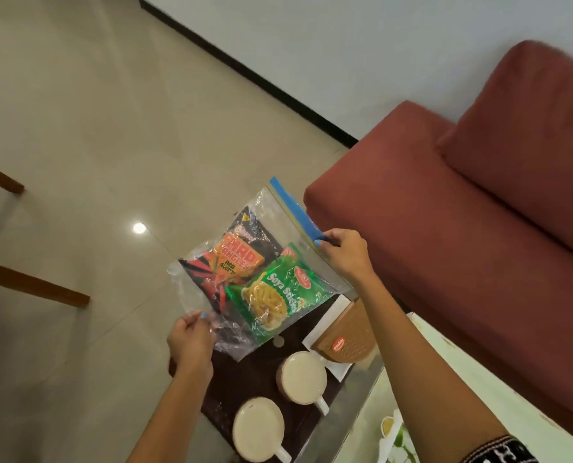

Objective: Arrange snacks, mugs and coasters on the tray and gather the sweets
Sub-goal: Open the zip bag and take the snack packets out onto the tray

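A clear zip bag (pixel 278 208) with a blue seal strip is held in the air over the dark tray (pixel 245 382). Inside it lie a black-and-orange snack packet (pixel 235 259) and a green soya sticks packet (pixel 271 295). My right hand (pixel 343 253) pinches the bag's blue seal end. My left hand (pixel 190 339) pinches the bag's bottom corner. Two cream mugs stand on the tray, one near (pixel 258 429), one farther (pixel 302 377), each on a coaster whose brown edge shows under it.
A brown holder (pixel 348 339) with a red label lies on a white napkin at the table's far edge. A red sofa (pixel 462 212) stands to the right. Wooden furniture legs (pixel 31 282) are on the tiled floor at left. A floral cloth (pixel 395 439) covers the table nearby.
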`<act>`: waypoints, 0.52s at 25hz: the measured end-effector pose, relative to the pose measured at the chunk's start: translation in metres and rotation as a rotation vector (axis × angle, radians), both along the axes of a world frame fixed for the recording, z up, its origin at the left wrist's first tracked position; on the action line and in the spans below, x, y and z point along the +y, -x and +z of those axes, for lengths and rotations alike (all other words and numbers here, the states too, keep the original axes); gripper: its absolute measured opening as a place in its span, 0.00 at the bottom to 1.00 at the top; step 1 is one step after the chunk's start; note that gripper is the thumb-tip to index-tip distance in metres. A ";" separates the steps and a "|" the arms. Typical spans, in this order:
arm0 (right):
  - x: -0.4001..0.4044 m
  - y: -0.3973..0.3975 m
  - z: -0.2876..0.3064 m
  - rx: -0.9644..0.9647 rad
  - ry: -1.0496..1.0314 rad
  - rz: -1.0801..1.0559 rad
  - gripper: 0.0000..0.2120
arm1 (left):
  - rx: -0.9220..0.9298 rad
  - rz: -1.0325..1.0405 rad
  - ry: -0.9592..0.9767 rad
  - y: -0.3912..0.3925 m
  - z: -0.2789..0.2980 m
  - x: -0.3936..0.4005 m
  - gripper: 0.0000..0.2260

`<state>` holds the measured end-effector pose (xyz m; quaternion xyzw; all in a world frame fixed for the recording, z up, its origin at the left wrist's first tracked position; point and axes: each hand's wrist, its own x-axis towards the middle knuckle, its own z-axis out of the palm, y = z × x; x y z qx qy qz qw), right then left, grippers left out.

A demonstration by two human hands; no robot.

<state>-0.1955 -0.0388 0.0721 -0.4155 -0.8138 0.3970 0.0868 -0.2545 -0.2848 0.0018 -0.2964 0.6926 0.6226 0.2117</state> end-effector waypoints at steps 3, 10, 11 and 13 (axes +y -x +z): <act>0.014 -0.038 0.049 0.097 -0.039 -0.103 0.03 | 0.079 -0.065 -0.041 -0.013 0.035 0.029 0.04; 0.036 -0.188 0.146 0.234 -0.107 -0.246 0.02 | 0.019 -0.268 -0.237 -0.129 0.080 0.089 0.08; 0.035 -0.211 0.154 0.243 -0.102 -0.261 0.02 | -0.028 -0.318 -0.227 -0.150 0.082 0.094 0.06; 0.031 -0.262 0.169 0.249 -0.101 -0.283 0.02 | -0.124 -0.437 -0.201 -0.198 0.087 0.105 0.03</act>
